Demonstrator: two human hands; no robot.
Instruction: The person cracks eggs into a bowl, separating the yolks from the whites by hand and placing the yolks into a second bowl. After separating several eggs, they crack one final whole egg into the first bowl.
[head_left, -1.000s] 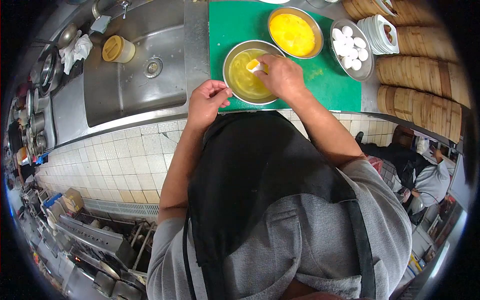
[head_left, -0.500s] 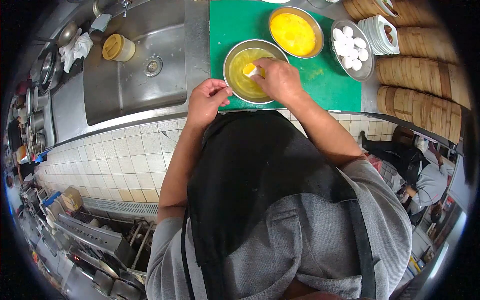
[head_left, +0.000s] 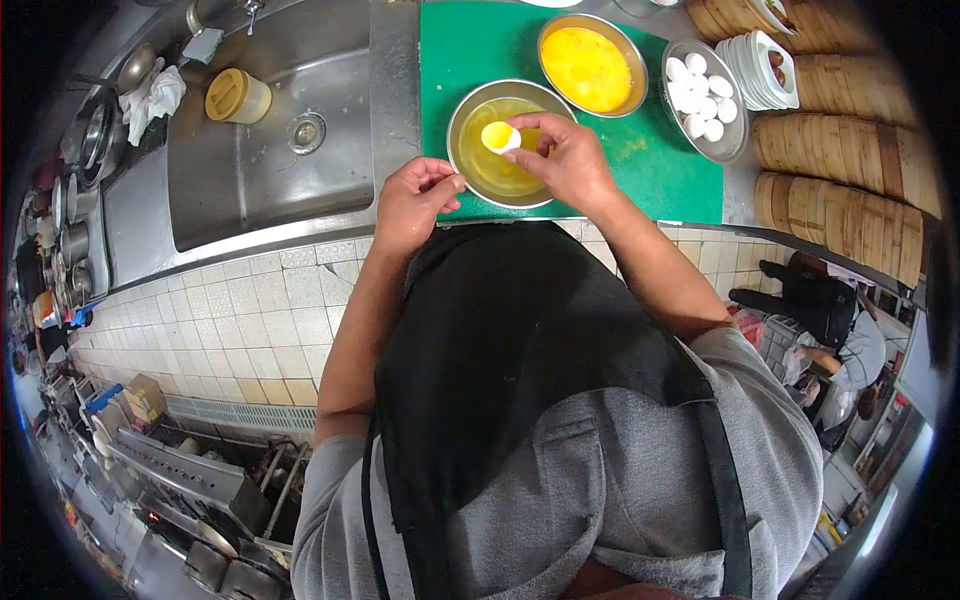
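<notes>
My right hand (head_left: 566, 160) holds a half eggshell (head_left: 500, 136) with a yellow yolk in it, above a steel bowl (head_left: 457, 150) of clear egg white on a green cutting board (head_left: 660, 170). My left hand (head_left: 412, 205) is closed into a fist at the bowl's near left rim; whether anything is in it cannot be seen. Behind that stands a second steel bowl (head_left: 588, 68) full of yolks. A steel dish of several whole white eggs (head_left: 698, 96) sits to the right.
A steel sink (head_left: 250, 160) with a yellow-lidded jar (head_left: 234, 98) lies to the left. Stacked bamboo steamers (head_left: 850, 170) and a stack of small white dishes (head_left: 762, 68) stand to the right. Another person crouches on the floor at lower right (head_left: 830, 335).
My right hand has lifted and turned the eggshell, so the yolk inside now faces up over the bowl. My left hand has stayed at the rim.
</notes>
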